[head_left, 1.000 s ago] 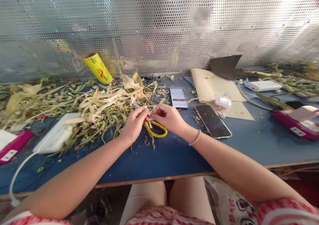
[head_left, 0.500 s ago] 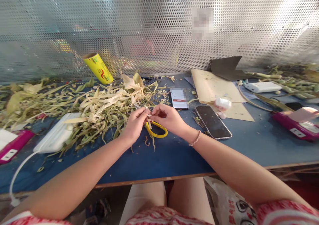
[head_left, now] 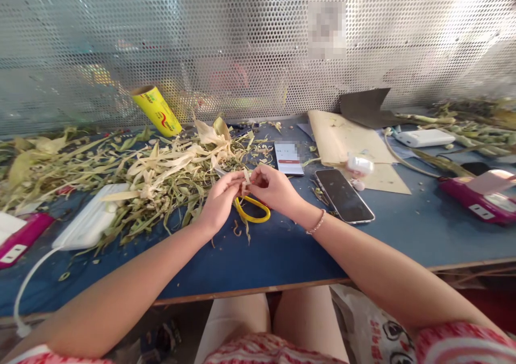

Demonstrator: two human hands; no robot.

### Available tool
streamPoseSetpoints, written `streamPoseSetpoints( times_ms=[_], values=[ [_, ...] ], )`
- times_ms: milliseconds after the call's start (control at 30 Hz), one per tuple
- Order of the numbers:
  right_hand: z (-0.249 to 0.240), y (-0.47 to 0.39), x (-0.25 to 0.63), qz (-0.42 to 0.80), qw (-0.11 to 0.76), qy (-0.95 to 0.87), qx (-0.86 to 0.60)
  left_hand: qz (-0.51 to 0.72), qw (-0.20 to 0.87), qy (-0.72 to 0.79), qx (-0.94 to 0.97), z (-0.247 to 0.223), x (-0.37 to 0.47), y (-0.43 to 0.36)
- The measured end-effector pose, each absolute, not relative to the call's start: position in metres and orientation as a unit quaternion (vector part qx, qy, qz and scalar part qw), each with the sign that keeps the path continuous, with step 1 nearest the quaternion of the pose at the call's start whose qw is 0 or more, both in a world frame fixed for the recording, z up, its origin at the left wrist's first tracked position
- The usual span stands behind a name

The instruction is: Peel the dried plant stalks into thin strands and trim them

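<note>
Close together at mid-table, my left hand (head_left: 221,200) and my right hand (head_left: 274,191) are both closed at the fingertips. Between them is a small pale strip (head_left: 246,180) that looks like dried plant matter; its exact kind is too small to tell. The left fingers pinch it, and the right thumb and fingers meet at its other side. Just below the fingers lie scissors with yellow handles (head_left: 255,217), their blades hidden under the hands. Left of my hands spreads a heap of dried stalks and leaves (head_left: 169,165).
A yellow cardboard tube (head_left: 157,111) leans behind the heap. Rightward lie a phone (head_left: 344,196), a lit screen (head_left: 288,158), a white earphone case (head_left: 360,165) and brown paper (head_left: 355,138). White power bricks and magenta power strips (head_left: 481,205) sit at both sides. A perforated metal panel (head_left: 258,47) stands behind.
My fingertips have shifted slightly, with the right hand turned and a little higher. The pale strip now shows more plainly between them. The scissors stay in place.
</note>
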State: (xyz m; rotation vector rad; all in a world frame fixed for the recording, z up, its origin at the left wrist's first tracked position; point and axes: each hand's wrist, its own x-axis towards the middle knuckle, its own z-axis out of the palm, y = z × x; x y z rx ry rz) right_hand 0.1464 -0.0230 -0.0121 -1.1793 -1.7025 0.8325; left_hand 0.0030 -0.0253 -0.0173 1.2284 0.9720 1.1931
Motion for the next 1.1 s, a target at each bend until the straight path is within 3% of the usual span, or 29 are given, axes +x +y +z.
streamPoseSetpoints(
  times_ms=[1100],
  values=[
    [-0.011,-0.025,0.148,0.281,0.467,-0.726,-0.42,0.55,0.597,0.389,0.436,-0.007,0.011,-0.031]
  ],
)
